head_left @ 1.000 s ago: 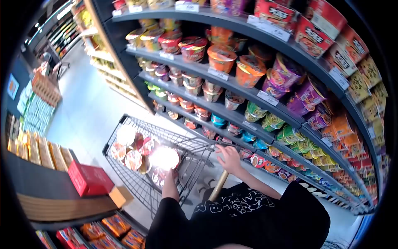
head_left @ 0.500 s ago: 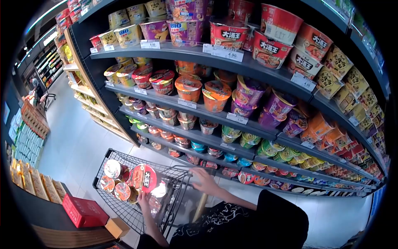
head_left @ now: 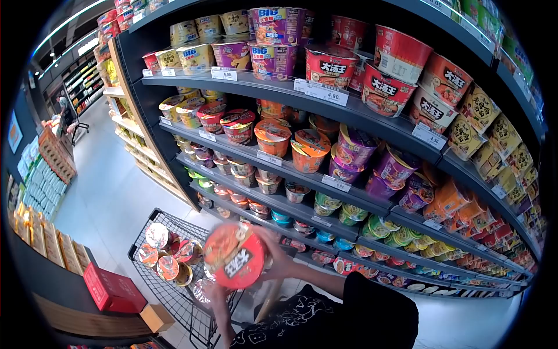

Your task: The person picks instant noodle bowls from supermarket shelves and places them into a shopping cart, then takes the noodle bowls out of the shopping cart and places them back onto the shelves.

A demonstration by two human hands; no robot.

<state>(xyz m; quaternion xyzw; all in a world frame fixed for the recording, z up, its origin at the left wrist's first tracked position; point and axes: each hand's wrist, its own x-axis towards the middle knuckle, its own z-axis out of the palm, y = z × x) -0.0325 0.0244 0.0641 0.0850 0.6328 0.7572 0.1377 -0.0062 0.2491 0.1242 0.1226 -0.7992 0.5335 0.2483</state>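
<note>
A large red instant noodle tub (head_left: pixel 233 259) is up in front of me above the shopping cart (head_left: pixel 145 285), its printed lid turned toward me. My right hand (head_left: pixel 280 262), blurred by motion, wraps round the tub's right side. At its lower left edge my left hand (head_left: pixel 220 295) is closed on the tub, with the fingertips partly hidden. In the cart's far end stand several cup noodles (head_left: pixel 167 267). A silvery-lidded cup (head_left: pixel 203 289) sits in the cart just beside my left hand.
Curved dark shelves (head_left: pixel 279 163) packed with noodle tubs fill the right side. To the left are a red box (head_left: pixel 113 289), a small cardboard box (head_left: pixel 157 317) and a wooden-edged display. A pale floor aisle (head_left: pixel 107 186) runs away at the left.
The red noodle tub has come up out of the cart toward me. My right hand has moved from the cart's handle end onto the tub. My view has shifted slightly.
</note>
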